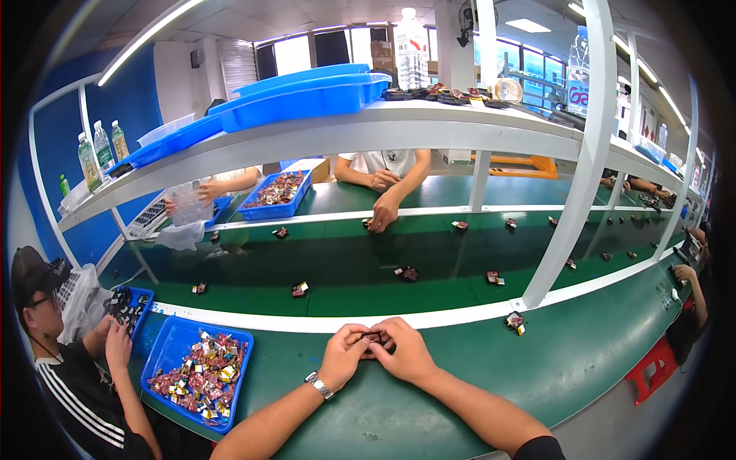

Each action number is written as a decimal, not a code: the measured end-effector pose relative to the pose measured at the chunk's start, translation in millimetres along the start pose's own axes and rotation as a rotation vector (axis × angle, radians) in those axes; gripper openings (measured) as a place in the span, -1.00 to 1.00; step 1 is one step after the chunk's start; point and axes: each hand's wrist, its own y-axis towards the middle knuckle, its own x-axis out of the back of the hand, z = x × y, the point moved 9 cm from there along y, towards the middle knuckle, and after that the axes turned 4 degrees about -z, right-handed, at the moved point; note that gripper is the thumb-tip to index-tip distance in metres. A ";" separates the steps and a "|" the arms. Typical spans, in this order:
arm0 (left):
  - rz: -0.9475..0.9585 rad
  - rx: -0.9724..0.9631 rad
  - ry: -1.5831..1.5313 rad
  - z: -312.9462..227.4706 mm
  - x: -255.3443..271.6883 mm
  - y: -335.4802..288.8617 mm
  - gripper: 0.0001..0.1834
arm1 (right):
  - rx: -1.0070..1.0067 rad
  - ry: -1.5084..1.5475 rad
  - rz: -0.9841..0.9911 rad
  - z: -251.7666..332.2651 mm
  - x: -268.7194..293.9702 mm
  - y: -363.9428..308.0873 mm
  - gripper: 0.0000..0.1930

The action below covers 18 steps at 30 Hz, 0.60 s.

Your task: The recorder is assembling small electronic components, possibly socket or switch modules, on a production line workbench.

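Head view: the left hand and the right hand meet on the green counter, their fingers pinching a small dark part between them, near the white strip.

Factory assembly line: green conveyor belt, blue parts bins, seated workers.

Both my forearms enter from the lower edge and converge toward twelve o'clock. My left hand rests knuckles-up, fingers curled inward toward three o'clock, a metal watch on its wrist. My right hand mirrors it, fingers curled toward nine o'clock. The fingertips of both hands meet, pinched together at the centre; palms face down.
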 end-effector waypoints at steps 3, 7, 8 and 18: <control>0.022 -0.063 0.120 -1.1 -3.6 -0.7 -0.81 | -0.080 0.052 -0.033 -12.6 2.4 0.5 -0.83; 0.026 -0.092 0.147 -1.8 -3.5 -0.8 -0.77 | -0.049 0.053 -0.049 -13.4 1.8 -0.7 -0.81; 0.053 -0.116 0.123 -4.3 -5.8 -2.1 -0.75 | -0.087 0.080 -0.053 -16.6 2.6 -0.3 -0.82; 0.033 -0.082 0.139 -2.7 -4.8 -2.2 -0.74 | -0.122 0.095 -0.057 -14.0 5.4 -1.5 -0.85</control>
